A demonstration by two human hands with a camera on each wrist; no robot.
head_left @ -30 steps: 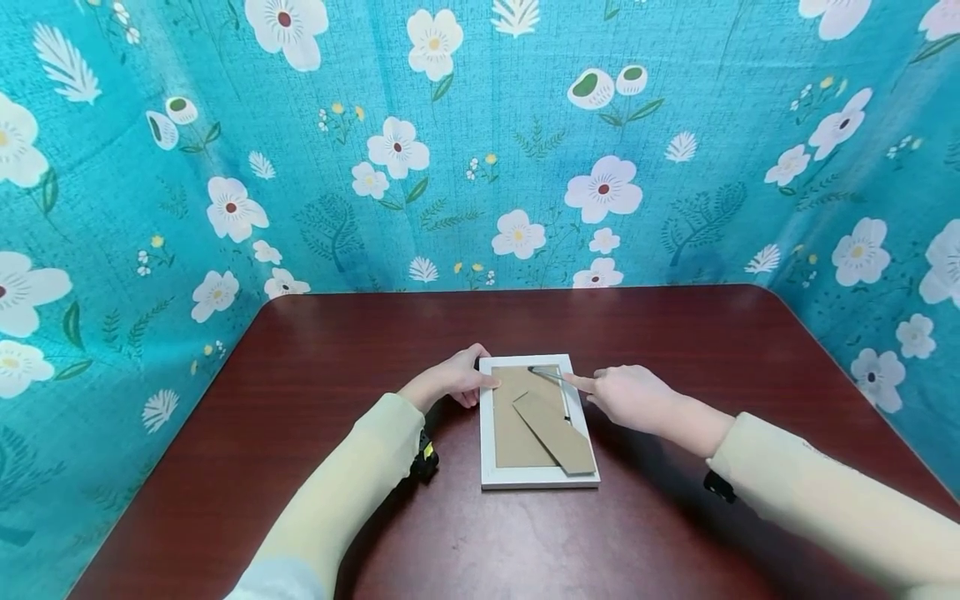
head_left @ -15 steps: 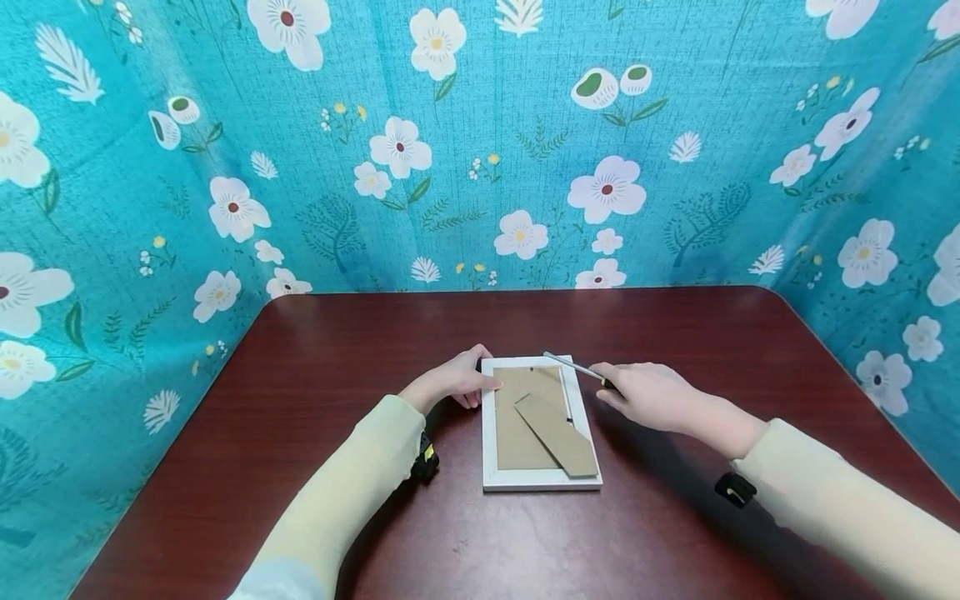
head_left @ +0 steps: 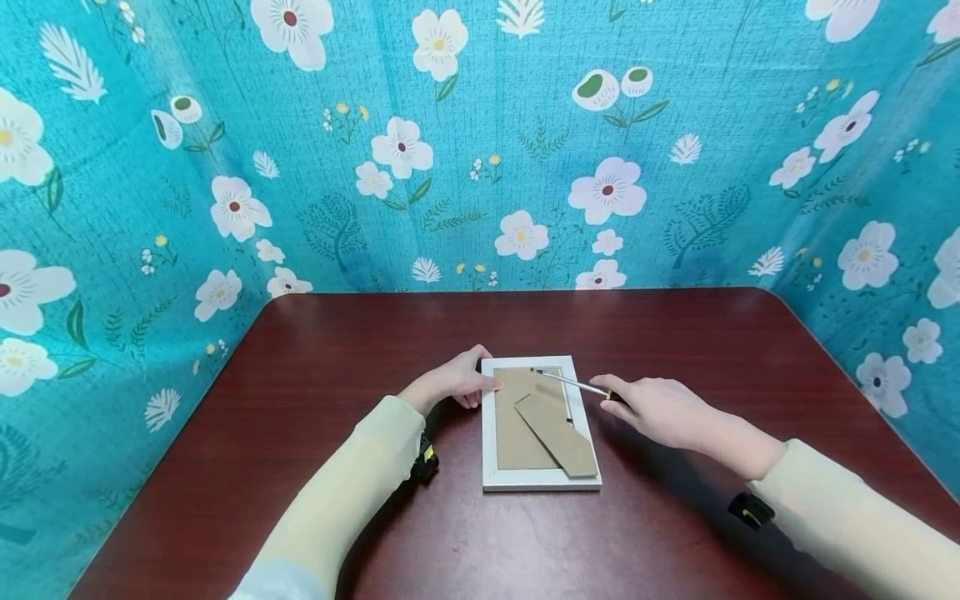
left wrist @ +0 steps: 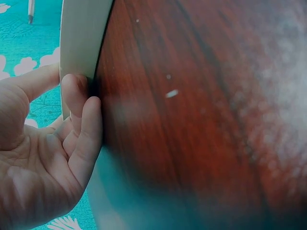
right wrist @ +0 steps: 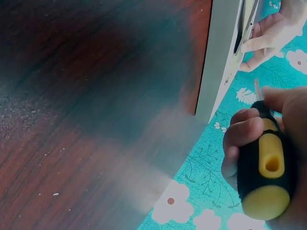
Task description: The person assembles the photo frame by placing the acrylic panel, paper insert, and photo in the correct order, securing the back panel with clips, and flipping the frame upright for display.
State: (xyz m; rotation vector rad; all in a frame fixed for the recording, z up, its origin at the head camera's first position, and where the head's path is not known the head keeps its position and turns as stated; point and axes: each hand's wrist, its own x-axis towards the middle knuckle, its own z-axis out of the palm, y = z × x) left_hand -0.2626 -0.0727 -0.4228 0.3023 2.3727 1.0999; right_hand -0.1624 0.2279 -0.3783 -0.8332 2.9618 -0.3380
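Note:
A white picture frame (head_left: 489,437) lies face down on the table, its brown backing board (head_left: 510,442) and slanted easel leg (head_left: 557,433) showing. My left hand (head_left: 461,377) grips the frame's left side, thumb on top near the board's edge; in the left wrist view, fingers (left wrist: 88,129) curl against the side. My right hand (head_left: 663,408) holds a screwdriver (head_left: 576,383) from the right; its black and yellow handle (right wrist: 264,167) shows in the right wrist view. The shaft crosses the frame's right border, its tip at a small dark tab by the board's top edge; contact is unclear.
The dark red-brown table (head_left: 360,350) extends around the frame on all sides. A turquoise flowered cloth (head_left: 465,167) hangs behind it and along both sides. Another small dark tab (head_left: 570,422) sits on the board's right edge.
The screwdriver tip lifted to the frame's top border half a second ago and is now back down at the board's top edge. My right hand has shifted right; the left hand stays put.

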